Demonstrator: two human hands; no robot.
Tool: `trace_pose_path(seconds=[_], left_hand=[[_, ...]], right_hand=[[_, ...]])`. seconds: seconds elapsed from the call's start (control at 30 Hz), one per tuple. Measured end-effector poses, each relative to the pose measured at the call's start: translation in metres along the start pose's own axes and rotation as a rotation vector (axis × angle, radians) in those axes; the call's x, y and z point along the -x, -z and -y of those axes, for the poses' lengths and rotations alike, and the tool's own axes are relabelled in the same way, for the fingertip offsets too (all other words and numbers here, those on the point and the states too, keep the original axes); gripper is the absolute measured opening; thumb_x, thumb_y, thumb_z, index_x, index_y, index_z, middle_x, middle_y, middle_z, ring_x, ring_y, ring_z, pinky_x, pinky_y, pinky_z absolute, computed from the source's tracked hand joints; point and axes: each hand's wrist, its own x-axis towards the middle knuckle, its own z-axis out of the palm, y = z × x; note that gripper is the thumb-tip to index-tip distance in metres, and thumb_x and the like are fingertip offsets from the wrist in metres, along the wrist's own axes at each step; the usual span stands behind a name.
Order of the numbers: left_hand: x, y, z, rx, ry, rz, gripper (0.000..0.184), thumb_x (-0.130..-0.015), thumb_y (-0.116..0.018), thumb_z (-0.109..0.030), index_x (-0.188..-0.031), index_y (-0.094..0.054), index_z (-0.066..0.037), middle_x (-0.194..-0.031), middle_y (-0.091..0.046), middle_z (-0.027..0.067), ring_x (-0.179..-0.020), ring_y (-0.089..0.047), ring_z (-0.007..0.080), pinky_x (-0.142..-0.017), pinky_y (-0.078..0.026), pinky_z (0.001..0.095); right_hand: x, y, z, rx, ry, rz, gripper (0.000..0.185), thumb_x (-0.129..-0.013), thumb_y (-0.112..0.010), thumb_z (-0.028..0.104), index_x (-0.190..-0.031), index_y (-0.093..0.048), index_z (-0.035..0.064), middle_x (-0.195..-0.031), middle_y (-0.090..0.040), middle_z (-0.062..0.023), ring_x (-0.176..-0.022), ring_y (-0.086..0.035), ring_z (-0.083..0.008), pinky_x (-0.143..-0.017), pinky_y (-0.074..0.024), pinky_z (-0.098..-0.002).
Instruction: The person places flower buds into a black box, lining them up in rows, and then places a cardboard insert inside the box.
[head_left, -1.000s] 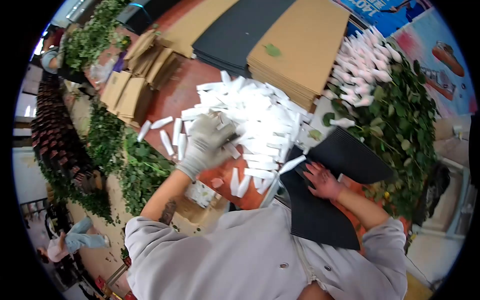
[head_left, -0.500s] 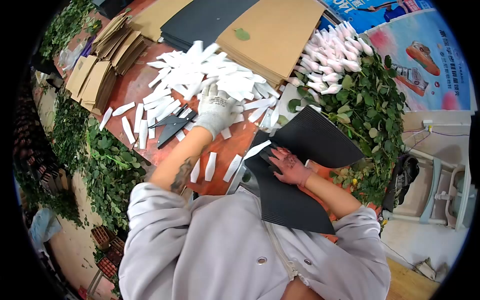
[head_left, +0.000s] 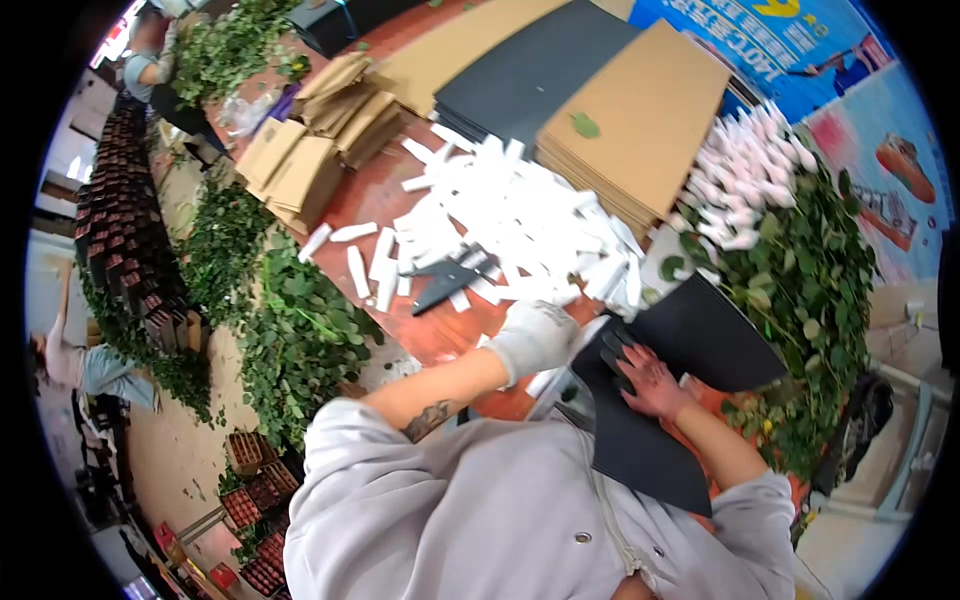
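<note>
My left hand [head_left: 538, 337], in a white glove, is near the left edge of a black ribbed sheet [head_left: 640, 450]. Its fingers are curled; whatever they hold is hidden. My right hand [head_left: 650, 383], in a pinkish glove with dark fingertips, lies on the sheet with fingers spread. The sheet is bent, with one flap [head_left: 710, 330] raised on the far side. Beyond my left hand spreads a heap of white bud sleeves [head_left: 510, 210]. A black tool [head_left: 447, 282], its kind unclear, lies at the heap's near edge.
Roses with sleeved pale pink buds [head_left: 745, 175] and leafy stems [head_left: 800, 270] lie at right. Brown cardboard sheets [head_left: 640, 110], dark sheets [head_left: 540, 65] and folded cardboard pieces [head_left: 300, 165] are on the red table [head_left: 345, 280]. Foliage [head_left: 300, 320] stands left. Other people are in the left background.
My left hand has come back from the white heap toward the black sheet, its fingers now curled. My right hand stays on the sheet. The camera view has shifted, showing more at left.
</note>
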Motion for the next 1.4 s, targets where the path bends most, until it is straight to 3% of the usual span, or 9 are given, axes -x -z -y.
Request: trace_pose_path(seconds=[0.07, 0.27, 0.3, 0.5, 0.77, 0.93, 1.03, 1.17, 1.4], left_hand=[[0.003, 0.018, 0.037, 0.141, 0.283, 0.095, 0.032, -0.082, -0.048, -0.035, -0.078, -0.065, -0.008, -0.075, -0.063, 0.0159, -0.076, -0.063, 0.0329, -0.070, -0.048, 0.0432], [0.064, 0.079, 0.212, -0.197, 0.590, -0.784, 0.036, -0.077, -0.063, -0.040, -0.100, -0.063, -0.012, -0.097, -0.063, 0.0077, -0.086, -0.061, 0.0277, -0.075, -0.049, 0.0359], [0.078, 0.113, 0.223, -0.207, 0.996, -0.638, 0.052, -0.077, -0.062, -0.046, -0.113, -0.057, -0.009, -0.101, -0.062, 0.0121, -0.092, -0.061, 0.0277, -0.079, -0.049, 0.0357], [0.117, 0.118, 0.334, -0.189, 1.278, -0.268, 0.094, -0.065, -0.061, -0.062, -0.136, -0.035, -0.006, -0.116, -0.059, 0.0178, -0.107, -0.057, 0.0313, -0.087, -0.045, 0.0388], [0.126, 0.108, 0.309, -0.345, 0.638, -0.815, 0.069, -0.079, -0.066, -0.039, -0.128, -0.044, 0.005, -0.118, -0.055, 0.0250, -0.107, -0.054, 0.0361, -0.092, -0.042, 0.0396], [0.067, 0.083, 0.127, 0.657, 0.088, -0.623, 0.042, -0.081, -0.062, -0.016, -0.116, -0.053, 0.005, -0.112, -0.057, 0.0145, -0.110, -0.052, 0.0259, -0.096, -0.039, 0.0376], [0.034, 0.074, 0.047, 0.709, -0.094, -0.512, 0.056, -0.078, -0.065, -0.025, -0.121, -0.049, 0.006, -0.122, -0.051, 0.0170, -0.114, -0.048, 0.0290, -0.100, -0.034, 0.0399], [-0.017, 0.074, -0.021, 0.769, -0.338, -0.531, 0.077, -0.086, -0.050, -0.049, -0.137, -0.027, 0.005, -0.139, -0.033, 0.0194, -0.130, -0.031, 0.0312, -0.107, -0.024, 0.0424], [-0.030, -0.038, 0.027, 0.070, -0.100, -0.583, 0.060, -0.080, -0.053, -0.029, -0.129, -0.040, 0.003, -0.132, -0.039, 0.0263, -0.125, -0.032, 0.0448, -0.106, -0.022, 0.0520]], right_hand=[[0.002, -0.011, -0.002, 0.000, -0.051, 0.031, 0.052, -0.075, -0.063, 0.029, -0.120, -0.051, 0.0048, -0.131, -0.042, -0.0209, -0.124, -0.038, -0.0372, -0.107, -0.0279, -0.0432], [0.011, -0.001, 0.003, 0.044, -0.018, -0.046, 0.053, -0.075, -0.063, 0.033, -0.119, -0.052, 0.0057, -0.133, -0.041, -0.0187, -0.125, -0.036, -0.0356, -0.106, -0.0288, -0.0430], [0.012, -0.002, 0.002, 0.049, -0.022, -0.043, 0.053, -0.075, -0.063, 0.033, -0.119, -0.052, 0.0057, -0.133, -0.041, -0.0187, -0.125, -0.036, -0.0356, -0.106, -0.0288, -0.0430], [0.012, -0.003, 0.000, 0.020, -0.095, 0.012, 0.053, -0.074, -0.063, 0.035, -0.118, -0.053, 0.0060, -0.133, -0.041, -0.0171, -0.126, -0.036, -0.0334, -0.105, -0.0294, -0.0416], [-0.010, 0.070, 0.039, -0.062, 0.079, 0.079, 0.050, -0.073, -0.062, 0.027, -0.118, -0.052, 0.0074, -0.128, -0.046, -0.0183, -0.120, -0.044, -0.0324, -0.104, -0.0329, -0.0395], [0.048, 0.199, 0.106, -0.153, 0.362, -0.498, 0.044, -0.075, -0.059, 0.035, -0.111, -0.055, 0.0117, -0.126, -0.047, -0.0134, -0.120, -0.042, -0.0313, -0.102, -0.0328, -0.0435], [0.074, 0.287, 0.124, 0.424, -0.405, -0.636, 0.061, -0.073, -0.061, 0.044, -0.121, -0.049, 0.0082, -0.124, -0.045, -0.0205, -0.119, -0.038, -0.0413, -0.100, -0.0299, -0.0514], [0.076, 0.241, 0.035, 0.146, -0.384, -0.800, 0.082, -0.071, -0.063, 0.052, -0.131, -0.039, 0.0019, -0.130, -0.044, -0.0194, -0.122, -0.042, -0.0312, -0.104, -0.0297, -0.0407], [0.101, 0.263, -0.080, 0.295, -0.741, -0.855, 0.068, -0.077, -0.061, 0.041, -0.132, -0.039, 0.0068, -0.135, -0.039, -0.0175, -0.125, -0.037, -0.0332, -0.104, -0.0289, -0.0417]])
